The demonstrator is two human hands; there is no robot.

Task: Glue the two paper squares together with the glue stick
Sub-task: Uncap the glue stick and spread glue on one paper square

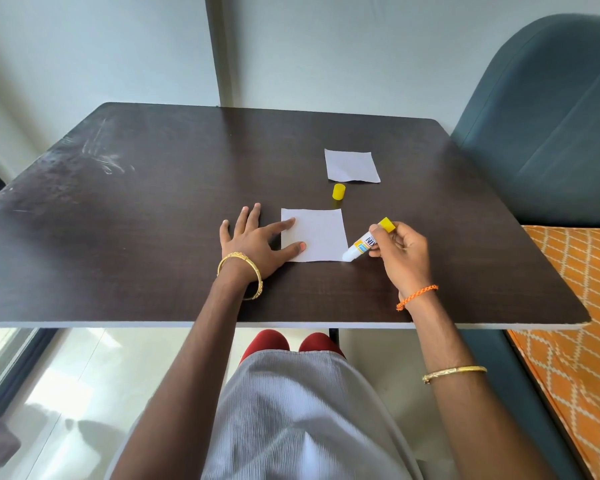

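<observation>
A white paper square (321, 233) lies flat on the dark wooden table (153, 202) in front of me. My left hand (253, 239) rests flat with its index finger and thumb pressing the square's left edge. My right hand (400, 251) grips the uncapped glue stick (366, 241), white with a yellow base, tilted so its tip touches the square's lower right corner. The yellow cap (338, 192) stands on the table just beyond the square. The second paper square (352, 166) lies farther back, to the right.
A teal upholstered chair (551, 116) stands at the table's right side, with an orange patterned cloth (579, 306) below it. Pale walls stand behind the table. The table's near edge runs just above my lap.
</observation>
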